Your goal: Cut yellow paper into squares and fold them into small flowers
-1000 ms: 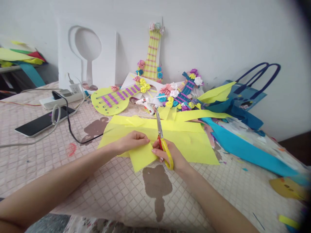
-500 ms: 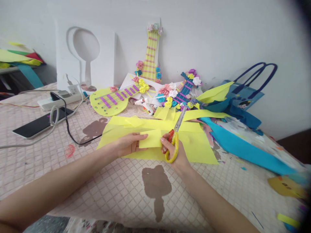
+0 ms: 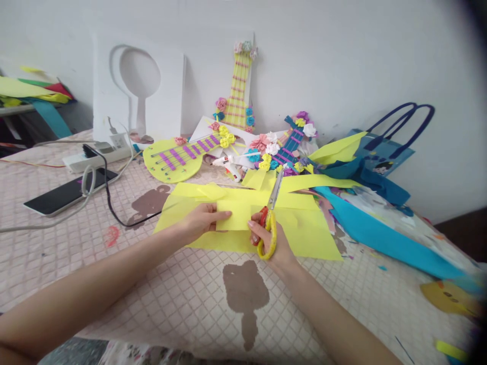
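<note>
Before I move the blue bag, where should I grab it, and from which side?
Probably best by both handles, reaching down from above on the right. They arch up above the bag, which looks tilted, and nothing lies over their loops. Yellow cloth crowds its left, and blue cloth its front.

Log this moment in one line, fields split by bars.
left hand: holds small yellow piece | right hand: holds scissors, thumb at piece's edge | beneath: large yellow sheet
</note>
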`<state>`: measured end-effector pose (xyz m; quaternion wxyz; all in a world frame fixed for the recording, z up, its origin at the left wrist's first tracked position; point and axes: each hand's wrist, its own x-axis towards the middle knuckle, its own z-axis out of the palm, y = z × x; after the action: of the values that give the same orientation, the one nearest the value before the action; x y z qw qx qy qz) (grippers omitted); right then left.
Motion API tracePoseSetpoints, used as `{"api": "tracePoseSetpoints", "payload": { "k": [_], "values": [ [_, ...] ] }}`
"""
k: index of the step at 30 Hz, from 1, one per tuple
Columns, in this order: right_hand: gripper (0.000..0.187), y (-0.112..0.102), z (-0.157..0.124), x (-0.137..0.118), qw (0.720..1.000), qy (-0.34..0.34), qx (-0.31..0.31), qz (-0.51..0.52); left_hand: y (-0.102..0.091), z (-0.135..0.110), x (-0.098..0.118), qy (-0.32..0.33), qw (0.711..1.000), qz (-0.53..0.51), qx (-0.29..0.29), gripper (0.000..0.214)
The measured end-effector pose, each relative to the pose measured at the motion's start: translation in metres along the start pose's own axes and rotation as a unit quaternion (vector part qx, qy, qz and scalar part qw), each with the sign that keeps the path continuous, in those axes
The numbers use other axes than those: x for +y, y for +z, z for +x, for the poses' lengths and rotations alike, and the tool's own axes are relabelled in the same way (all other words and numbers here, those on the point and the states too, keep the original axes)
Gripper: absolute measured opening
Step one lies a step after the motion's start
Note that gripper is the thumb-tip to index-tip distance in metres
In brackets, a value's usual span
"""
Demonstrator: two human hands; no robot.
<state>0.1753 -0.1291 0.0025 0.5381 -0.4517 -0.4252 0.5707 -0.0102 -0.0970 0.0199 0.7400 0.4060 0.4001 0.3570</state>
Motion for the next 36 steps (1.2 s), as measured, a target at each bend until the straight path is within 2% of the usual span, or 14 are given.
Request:
{"api": "tracePoseSetpoints", "payload": {
  "k": [7, 9, 11, 13, 15, 17, 19, 23, 26, 28, 30, 33, 35, 36],
  "values": [
    [0.030, 0.003, -0.002, -0.004, 1.000, 0.002, 0.010, 0.002, -0.004, 0.001, 0.002, 0.029, 0.999, 0.035, -0.001, 0.029],
    [0.028, 0.002, -0.001, -0.003, 1.000, -0.002, 0.009, 0.010, -0.004, 0.001, 0.002, 0.066, 0.995, 0.074, 0.017, 0.028],
    [0.027, 0.001, 0.000, -0.002, 1.000, -0.002, 0.008, 0.029, -0.003, -0.001, 0.003, 0.134, 0.979, 0.146, 0.048, 0.027],
    [0.029, 0.001, 0.001, -0.002, 0.997, 0.009, -0.001, 0.073, -0.001, -0.005, 0.005, 0.243, 0.937, 0.237, 0.078, 0.024],
    [0.033, 0.001, 0.002, -0.003, 0.991, 0.037, -0.017, 0.127, 0.000, -0.008, 0.007, 0.370, 0.866, 0.327, 0.084, 0.017],
    [0.038, 0.001, 0.001, -0.006, 0.985, 0.075, -0.033, 0.154, -0.001, -0.010, 0.007, 0.465, 0.786, 0.402, 0.067, 0.015],
    [0.036, 0.001, 0.000, -0.009, 0.984, 0.096, -0.037, 0.146, -0.004, -0.010, 0.007, 0.506, 0.732, 0.453, 0.050, 0.018],
    [0.030, -0.001, 0.001, -0.009, 0.989, 0.077, -0.031, 0.122, -0.010, -0.009, 0.004, 0.542, 0.667, 0.505, 0.079, 0.023],
    [0.032, -0.002, 0.001, -0.006, 0.988, 0.094, -0.019, 0.122, -0.016, -0.010, 0.003, 0.572, 0.626, 0.518, 0.110, 0.021],
    [0.036, -0.001, 0.000, -0.006, 0.985, 0.127, -0.035, 0.112, -0.020, -0.010, 0.002, 0.554, 0.623, 0.538, 0.122, 0.019],
    [0.039, 0.001, -0.002, -0.008, 0.982, 0.148, -0.075, 0.095, -0.023, -0.010, 0.001, 0.523, 0.633, 0.560, 0.112, 0.017],
    [0.035, 0.002, -0.004, -0.012, 0.984, 0.120, -0.097, 0.090, -0.023, -0.009, 0.000, 0.515, 0.655, 0.549, 0.056, 0.017],
    [0.036, 0.001, -0.002, -0.014, 0.988, 0.085, -0.074, 0.101, -0.018, -0.007, 0.001, 0.514, 0.701, 0.492, 0.044, 0.023],
    [0.037, 0.000, -0.001, -0.014, 0.990, 0.070, -0.062, 0.104, -0.014, -0.006, 0.002, 0.499, 0.741, 0.446, 0.048, 0.029]
  ]
}}
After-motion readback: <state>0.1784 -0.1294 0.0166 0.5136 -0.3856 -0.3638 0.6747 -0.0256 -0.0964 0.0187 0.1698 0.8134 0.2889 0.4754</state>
